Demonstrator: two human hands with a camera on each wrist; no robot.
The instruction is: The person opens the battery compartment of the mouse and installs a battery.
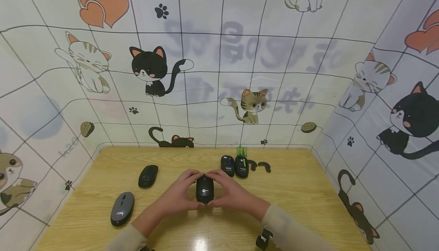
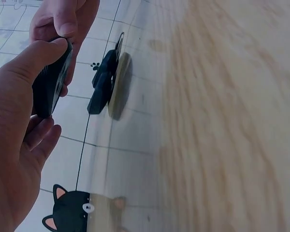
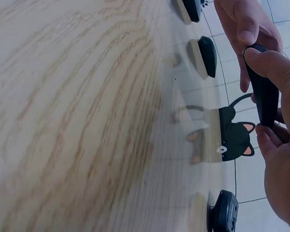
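Observation:
A black computer mouse (image 1: 205, 190) with a small pale logo is between both hands near the middle of the table, logo side up toward the head camera. My left hand (image 1: 180, 192) pinches it from the left, thumb at the near end and fingers at the far end. My right hand (image 1: 231, 192) grips it the same way from the right. In the left wrist view the mouse (image 2: 53, 82) stands off the tabletop, its side edge-on. The right wrist view shows the thumb on one end of the mouse (image 3: 262, 89) and fingertips at the other. Its underside is hidden.
On the wooden table (image 1: 291, 205), a grey mouse (image 1: 122, 209) and a black mouse (image 1: 148, 176) lie to the left. Back right are two more black mice (image 1: 228, 166), green batteries (image 1: 241, 152) and two dark curved pieces (image 1: 265, 166). A cat-print sheet (image 1: 205, 110) surrounds the table.

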